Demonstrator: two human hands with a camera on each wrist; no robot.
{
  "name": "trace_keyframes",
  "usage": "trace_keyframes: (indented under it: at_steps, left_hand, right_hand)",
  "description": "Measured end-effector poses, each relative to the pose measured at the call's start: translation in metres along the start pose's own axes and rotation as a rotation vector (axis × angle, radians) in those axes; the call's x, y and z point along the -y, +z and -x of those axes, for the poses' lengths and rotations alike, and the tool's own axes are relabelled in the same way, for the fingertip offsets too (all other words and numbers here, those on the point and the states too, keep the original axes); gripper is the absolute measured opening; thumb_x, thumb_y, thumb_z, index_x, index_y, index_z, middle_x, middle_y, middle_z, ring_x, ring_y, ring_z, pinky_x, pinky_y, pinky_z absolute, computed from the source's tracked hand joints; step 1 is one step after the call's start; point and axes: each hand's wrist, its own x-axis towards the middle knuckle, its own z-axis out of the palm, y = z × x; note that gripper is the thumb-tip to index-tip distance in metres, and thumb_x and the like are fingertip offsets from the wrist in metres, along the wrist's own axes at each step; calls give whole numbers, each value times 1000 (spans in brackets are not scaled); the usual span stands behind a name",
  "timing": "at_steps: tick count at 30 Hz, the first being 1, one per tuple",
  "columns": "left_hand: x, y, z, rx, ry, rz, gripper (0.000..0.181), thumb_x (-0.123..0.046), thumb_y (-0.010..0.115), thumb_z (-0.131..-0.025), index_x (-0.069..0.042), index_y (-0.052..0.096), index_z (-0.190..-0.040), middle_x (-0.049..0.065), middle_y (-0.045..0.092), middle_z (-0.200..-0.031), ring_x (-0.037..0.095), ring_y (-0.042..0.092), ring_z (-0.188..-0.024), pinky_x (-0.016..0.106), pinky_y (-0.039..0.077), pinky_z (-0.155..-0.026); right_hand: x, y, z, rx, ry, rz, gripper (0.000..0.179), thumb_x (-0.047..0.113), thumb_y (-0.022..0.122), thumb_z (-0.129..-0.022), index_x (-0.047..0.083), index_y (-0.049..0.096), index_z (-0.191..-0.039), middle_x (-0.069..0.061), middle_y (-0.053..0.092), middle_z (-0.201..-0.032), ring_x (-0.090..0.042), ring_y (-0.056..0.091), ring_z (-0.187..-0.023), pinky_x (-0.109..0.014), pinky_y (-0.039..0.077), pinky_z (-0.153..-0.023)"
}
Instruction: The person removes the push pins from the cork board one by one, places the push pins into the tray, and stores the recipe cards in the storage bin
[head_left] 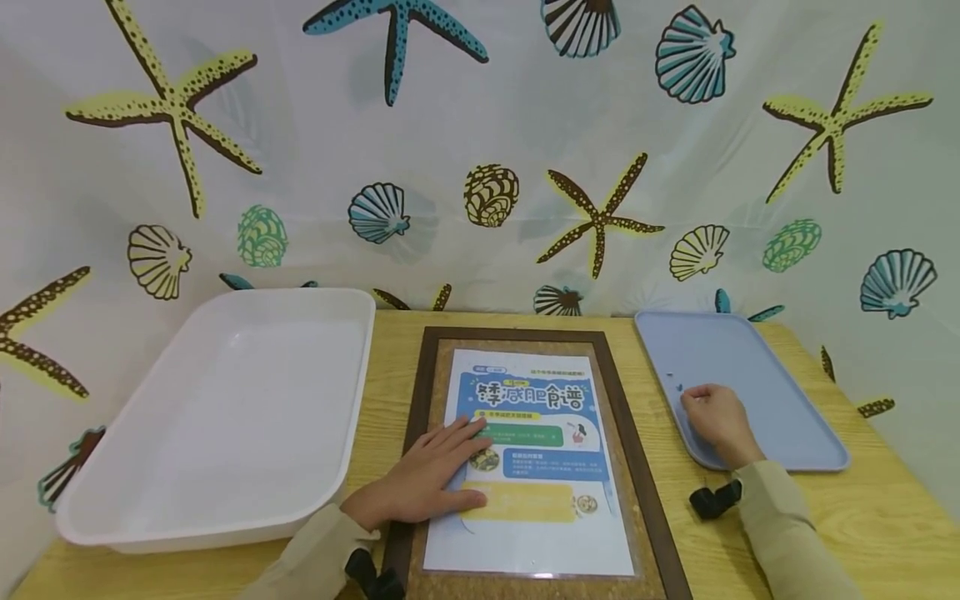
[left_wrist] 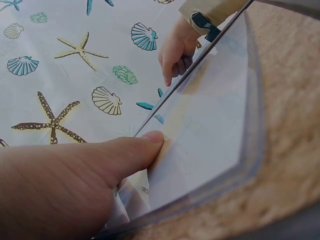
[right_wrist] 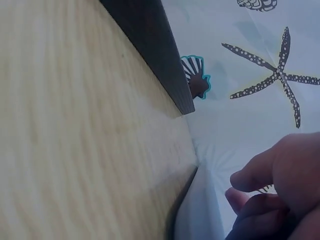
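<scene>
My left hand (head_left: 431, 477) lies flat on the left side of a printed poster (head_left: 540, 546), its fingers spread and the thumb along the lower part. The poster has blue, green and yellow panels and a shiny clear cover. It rests on a cork board (head_left: 647, 546) with a dark brown frame. My right hand (head_left: 716, 419) hovers over the left edge of a blue tray (head_left: 783, 417), fingers loosely bent. In the right wrist view a small gap shows between thumb and finger, with nothing visible between them. Two tiny items (head_left: 679, 387) appear by its fingertips, too small to identify.
A large white tray (head_left: 217, 417) with raised walls stands left of the board. All of this is on a wood-grain table (head_left: 660, 433). Behind hangs a white cloth (head_left: 480, 125) printed with starfish and shells. Dark wrist devices (head_left: 716, 500) sit on both sleeves.
</scene>
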Motion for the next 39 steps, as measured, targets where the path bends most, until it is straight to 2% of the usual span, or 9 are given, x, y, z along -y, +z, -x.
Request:
trace_keyframes:
  at_steps: [6, 13, 19, 22, 24, 31, 39]
  left_hand:
    - [-1, -6, -2, -12, 14, -14, 68, -46, 58, -93, -7, 41, -145, 14, 26, -158, 37, 16, -147, 63, 16, -113]
    - [-3, -6, 0, 2, -1, 36, 69, -46, 58, -93, -5, 40, -145, 16, 23, -159, 39, 15, -147, 63, 15, -113]
    - [-5, -7, -1, -38, 14, 121, 67, -40, 62, -92, -1, 43, -143, 20, 22, -158, 42, 16, -146, 68, 11, -111]
    - [-7, -9, -2, -62, 22, 121, 66, -37, 63, -92, 0, 43, -143, 19, 23, -158, 42, 17, -146, 68, 10, -111]
    - [-10, -10, -3, -85, 8, 95, 66, -35, 64, -92, 1, 42, -142, 19, 26, -157, 41, 19, -145, 67, 10, -112]
    - [-21, -17, 1, -200, -103, 28, 63, -27, 64, -92, 4, 42, -142, 20, 35, -153, 39, 29, -142, 60, 12, -115]
    - [-26, -22, 6, -264, -143, -15, 60, -25, 65, -92, 3, 44, -141, 20, 35, -152, 38, 31, -142, 60, 18, -114]
  right_hand:
    - [9, -1, 0, -25, -21, -6, 39, 21, 46, -97, -10, 59, -116, -23, 63, -97, -22, 55, -74, -29, 43, -61]
    - [12, -1, 0, 11, -12, -43, 38, 22, 46, -98, -9, 56, -117, -18, 61, -93, -19, 50, -69, -30, 41, -58]
    - [21, -1, 2, 20, -48, -57, 36, 22, 46, -98, -8, 56, -116, -15, 59, -88, -18, 47, -66, -30, 41, -59]
    - [26, -2, 4, 24, -65, -66, 36, 22, 47, -98, -8, 55, -116, -12, 57, -86, -17, 47, -65, -30, 41, -59]
    - [28, -2, 4, 28, -75, -76, 35, 21, 47, -98, -8, 55, -115, -10, 57, -82, -16, 47, -65, -29, 42, -58]
    - [37, 4, 4, 50, -165, -91, 31, 18, 50, -98, -9, 54, -114, 0, 43, -62, -12, 39, -53, -28, 36, -49]
    - [42, 10, 13, 61, -229, -88, 27, 15, 51, -98, -8, 54, -112, 2, 39, -58, -12, 36, -50, -28, 34, -48]
